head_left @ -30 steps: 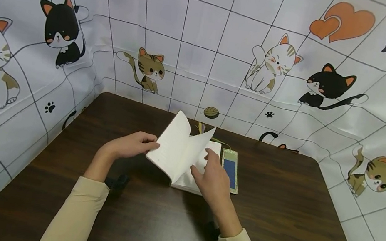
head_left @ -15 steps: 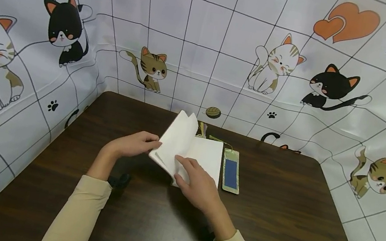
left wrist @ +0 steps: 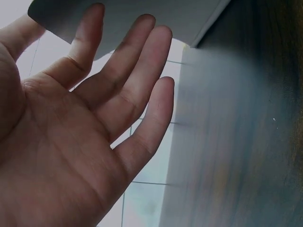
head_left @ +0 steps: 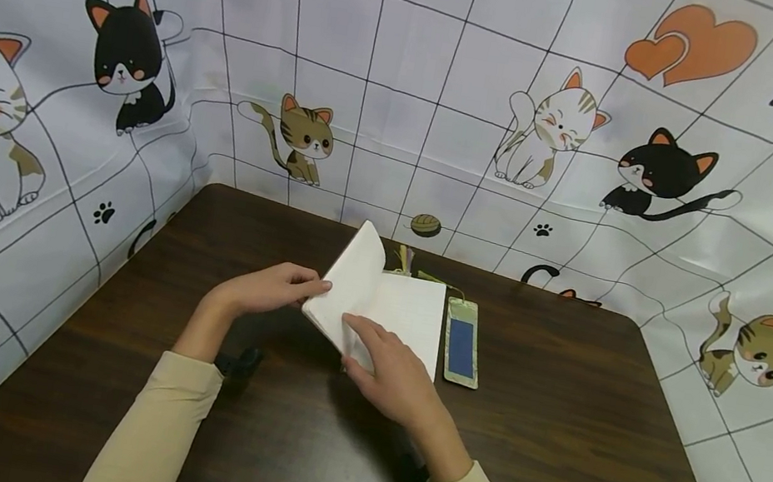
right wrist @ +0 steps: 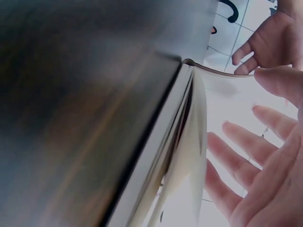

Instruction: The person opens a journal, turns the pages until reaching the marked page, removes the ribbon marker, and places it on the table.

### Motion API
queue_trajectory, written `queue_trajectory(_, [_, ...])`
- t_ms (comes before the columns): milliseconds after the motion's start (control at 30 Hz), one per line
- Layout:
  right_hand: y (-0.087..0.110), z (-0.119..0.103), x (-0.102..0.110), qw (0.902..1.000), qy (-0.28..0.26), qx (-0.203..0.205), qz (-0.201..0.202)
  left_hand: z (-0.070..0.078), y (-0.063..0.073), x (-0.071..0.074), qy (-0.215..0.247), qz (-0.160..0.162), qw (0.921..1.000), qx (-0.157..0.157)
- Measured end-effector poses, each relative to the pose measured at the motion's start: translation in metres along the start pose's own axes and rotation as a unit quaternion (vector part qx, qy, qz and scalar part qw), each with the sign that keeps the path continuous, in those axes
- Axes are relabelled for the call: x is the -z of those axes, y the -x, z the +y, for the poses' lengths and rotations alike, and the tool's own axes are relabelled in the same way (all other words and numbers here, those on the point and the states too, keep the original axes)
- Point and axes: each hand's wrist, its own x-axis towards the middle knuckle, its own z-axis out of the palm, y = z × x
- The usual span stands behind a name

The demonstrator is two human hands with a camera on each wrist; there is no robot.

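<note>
An open notebook (head_left: pixel 412 308) with blank-looking white pages lies on the table, its left side raised at a slant. My left hand (head_left: pixel 265 287) holds the outer edge of that raised side, thumb on the page and fingers behind the cover (left wrist: pixel 156 21). Near the spine, my right hand (head_left: pixel 396 373) reaches over the lower part of the notebook, fingertips at the raised pages. In the right wrist view its fingers (right wrist: pixel 246 142) are spread and fairly straight beside the curved pages (right wrist: pixel 194 127); whether they touch is hard to tell.
A bookmark (head_left: pixel 463 346) with a blue panel and green cord lies right of the notebook. Yellowish and purple tassels (head_left: pixel 405 259) show behind its top edge. The dark wooden table (head_left: pixel 570 422) meets a cat-patterned wall sheet (head_left: pixel 395 91) at the back.
A loose page that stood upright has gone over to the left onto the raised side. My right hand has moved left with it, baring the right page. My left hand has stayed almost in place.
</note>
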Motion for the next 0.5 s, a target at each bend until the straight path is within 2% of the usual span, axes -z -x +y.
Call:
queue_trajectory(267, [0.001, 0.002, 0.011, 0.9991, 0.027, -0.011, -0.031, -0.004, 0.002, 0.003, -0.015, -0.002, 0.9996, -0.023])
queue_trajectory(500, [0.006, 0.019, 0.024, 0.9942, 0.081, -0.057, -0.042, -0.004, 0.001, 0.003, -0.024, -0.004, 0.9989, -0.039])
